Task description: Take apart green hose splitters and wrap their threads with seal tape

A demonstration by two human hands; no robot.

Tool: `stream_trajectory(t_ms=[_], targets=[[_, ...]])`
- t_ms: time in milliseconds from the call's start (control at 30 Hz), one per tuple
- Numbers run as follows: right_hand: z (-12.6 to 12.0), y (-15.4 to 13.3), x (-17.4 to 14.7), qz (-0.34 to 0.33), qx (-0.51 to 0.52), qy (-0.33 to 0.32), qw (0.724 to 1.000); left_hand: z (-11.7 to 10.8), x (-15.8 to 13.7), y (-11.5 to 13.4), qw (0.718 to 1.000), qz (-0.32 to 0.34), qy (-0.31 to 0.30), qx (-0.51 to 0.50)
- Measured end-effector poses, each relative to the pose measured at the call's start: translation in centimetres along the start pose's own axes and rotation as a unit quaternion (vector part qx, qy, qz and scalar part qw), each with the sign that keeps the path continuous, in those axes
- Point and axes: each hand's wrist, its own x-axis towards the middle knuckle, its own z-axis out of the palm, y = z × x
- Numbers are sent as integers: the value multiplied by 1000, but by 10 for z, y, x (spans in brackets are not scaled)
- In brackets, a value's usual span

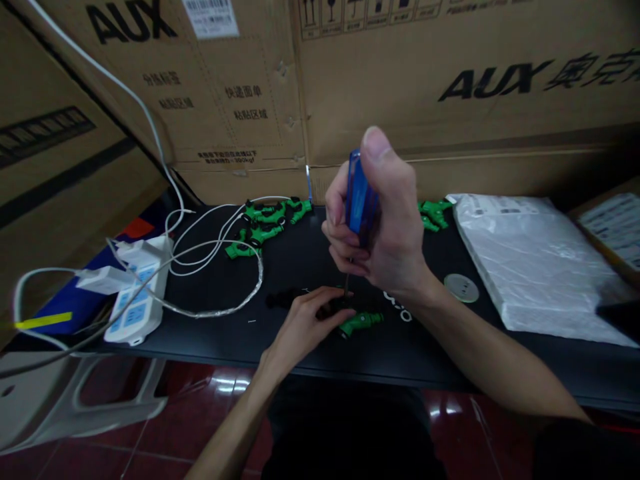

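Note:
My right hand (pixel 390 220) is wrapped around a blue-handled screwdriver (pixel 357 200), its thin shaft pointing down to the table. Below it, my left hand (pixel 313 317) pinches a small dark part (pixel 333 307) between thumb and fingers. The screwdriver tip meets or nearly meets that part; the contact is too dark to make out. Just right of my left fingertips lies a green Y-shaped plastic fitting (pixel 363 323). A few small white rings (pixel 406 315) lie by my right wrist.
Green fittings (pixel 260 223) lie at the back left, others (pixel 434 215) at the back right. A white power strip (pixel 140 293) with cables fills the left side. A wrapped package (pixel 535 260) and a round clear disc (pixel 461 288) are on the right. Large cardboard boxes (pixel 350 87) stand behind.

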Motion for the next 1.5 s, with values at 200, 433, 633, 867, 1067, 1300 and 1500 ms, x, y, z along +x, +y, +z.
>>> stream_trajectory(t_ms=[200, 433, 633, 867, 1067, 1300, 1500], targets=[[-3, 5, 1, 26, -6, -1, 1000, 0, 0, -2, 1000, -6, 2, -12], [1, 9, 3, 14, -22, 26, 999, 0, 0, 0, 1000, 7, 8, -9], [-1, -6, -5, -65, -40, -46, 996, -3, 3, 5, 1000, -17, 4, -8], [-6, -4, -1, -75, -2, -117, 990, -1, 2, 6, 1000, -21, 19, 6], [9, 5, -10, -132, 9, 11, 991, 1, 2, 7, 1000, -16, 11, -2], [-11, -1, 3, -34, 42, -218, 974, 3, 1, 3, 1000, -1, -14, -17], [-7, -4, 2, -57, -48, -144, 987, 3, 1, 3, 1000, -6, -17, -4]])
